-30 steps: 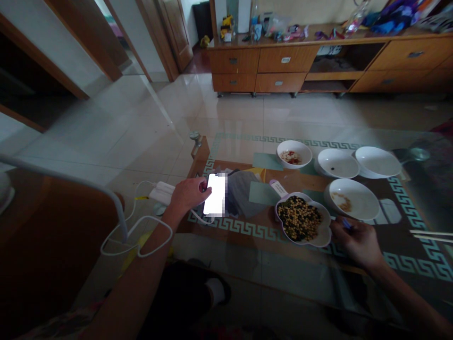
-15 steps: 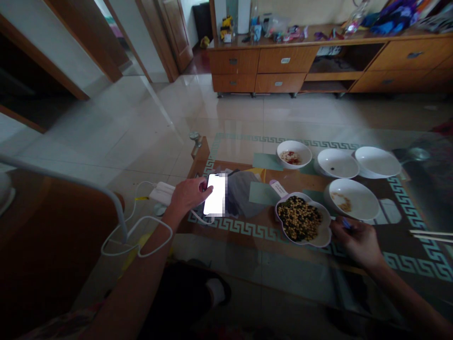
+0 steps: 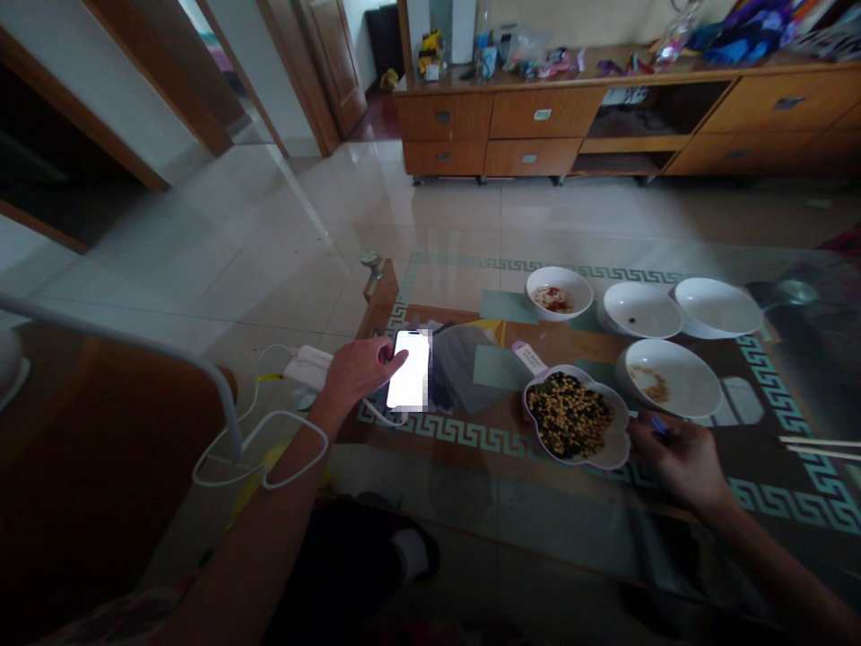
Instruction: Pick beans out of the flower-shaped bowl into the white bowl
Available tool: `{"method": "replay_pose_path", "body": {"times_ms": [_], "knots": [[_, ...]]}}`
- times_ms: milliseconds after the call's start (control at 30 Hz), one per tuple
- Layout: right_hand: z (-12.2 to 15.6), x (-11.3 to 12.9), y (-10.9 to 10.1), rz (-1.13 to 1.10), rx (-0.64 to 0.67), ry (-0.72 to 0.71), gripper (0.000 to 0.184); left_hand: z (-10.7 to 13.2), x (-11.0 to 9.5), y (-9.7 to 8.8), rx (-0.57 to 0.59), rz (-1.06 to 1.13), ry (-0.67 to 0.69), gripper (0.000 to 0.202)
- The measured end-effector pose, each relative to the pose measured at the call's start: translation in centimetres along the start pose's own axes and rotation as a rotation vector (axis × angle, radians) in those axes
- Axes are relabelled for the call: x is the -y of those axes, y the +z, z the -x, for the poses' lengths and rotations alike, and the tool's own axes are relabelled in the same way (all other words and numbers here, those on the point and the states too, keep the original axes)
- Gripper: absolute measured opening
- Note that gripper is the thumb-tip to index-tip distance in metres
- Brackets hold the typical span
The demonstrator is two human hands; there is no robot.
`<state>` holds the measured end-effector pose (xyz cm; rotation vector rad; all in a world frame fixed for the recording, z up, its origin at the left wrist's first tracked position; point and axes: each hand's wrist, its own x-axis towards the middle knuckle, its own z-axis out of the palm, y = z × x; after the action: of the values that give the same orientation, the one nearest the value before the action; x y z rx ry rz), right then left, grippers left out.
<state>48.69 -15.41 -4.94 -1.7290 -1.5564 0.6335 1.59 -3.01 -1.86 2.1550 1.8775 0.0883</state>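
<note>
I saw the left hand (image 3: 360, 368) pinching the phone (image 3: 410, 377) by its left edge, thumb over its bright front, at the left end of the glass table (image 3: 471, 438). The right hand (image 3: 682, 459) had its fingers curled at the right edge of the flower-shaped dish (image 3: 614, 441), beside a small blue thing (image 3: 659, 424); I couldn't tell what they pinched. A white bowl (image 3: 692, 384) stood just behind.

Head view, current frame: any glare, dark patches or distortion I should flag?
In the head view, the phone screen is blown out to white, with blocky pixelation on its right; reflections streak the glossy floor; the lower area is dim, and the blue item in the right hand is hard to identify; the upper-left door frame leans strongly.
</note>
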Motion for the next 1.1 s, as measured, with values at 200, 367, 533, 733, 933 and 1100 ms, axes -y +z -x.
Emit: {"method": "replay_pose_path", "body": {"times_ms": [200,367,533,733,933,1100], "knots": [[-0.04,-0.52,-0.09,0.012,0.032,0.006,0.046,0.04,-0.14,-0.04,0.007,0.008,-0.004,0.038],[-0.04,-0.56,0.04,-0.01,0.029,0.013,0.047,0.06,-0.19,-0.16,0.006,0.006,-0.008,0.038],[0.01,-0.27,0.06,-0.024,0.024,0.01,0.048,0.04,-0.13,-0.12,0.007,0.021,-0.013,0.039],[0.01,-0.38,-0.08,-0.006,0.031,0.027,0.047,0.04,-0.08,-0.14,-0.002,0.022,-0.011,0.041],[-0.06,-0.44,-0.19,0.022,0.027,-0.01,0.046,-0.03,-0.06,-0.08,-0.001,0.024,-0.01,0.041],[-0.05,-0.84,0.03,0.022,0.02,-0.025,0.047,-0.13,0.11,0.2,0.001,-0.018,0.004,0.035]]}}
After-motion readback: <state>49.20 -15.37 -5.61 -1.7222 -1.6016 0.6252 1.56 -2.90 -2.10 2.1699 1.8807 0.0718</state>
